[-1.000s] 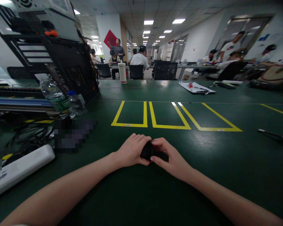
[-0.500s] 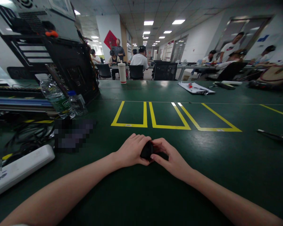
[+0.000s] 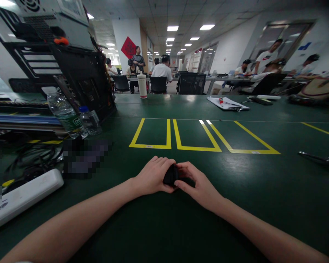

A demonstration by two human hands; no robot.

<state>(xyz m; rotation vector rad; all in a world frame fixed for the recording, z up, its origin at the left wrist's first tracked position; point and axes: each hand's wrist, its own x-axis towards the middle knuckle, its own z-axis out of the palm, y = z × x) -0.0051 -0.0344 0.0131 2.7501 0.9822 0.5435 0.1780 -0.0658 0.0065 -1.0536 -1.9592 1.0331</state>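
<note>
A small black object (image 3: pixel 170 175), rounded on its left side with a narrower rim or cap at its right end, is held between both hands low over the table. My left hand (image 3: pixel 155 174) wraps round its left part, fingers over the far side and thumb on the near side. My right hand (image 3: pixel 199 184) pinches the right end between thumb and fingertips. Much of the object is covered by the fingers, and its kind cannot be made out.
Yellow tape outlines (image 3: pixel 199 148) mark the green table (image 3: pixel 249 186) beyond my hands. To the left are a white power strip (image 3: pixel 30 195), cables, plastic bottles (image 3: pixel 63 113) and a black computer frame (image 3: pixel 84 80). A clipboard (image 3: pixel 227 104) and a white tumbler (image 3: pixel 142 86) stand farther back; a pen-like tool (image 3: pixel 318 157) lies right.
Both hands keep their hold on the black object with hardly any shift. In the background, a standing person in a striped shirt has lowered an arm.
</note>
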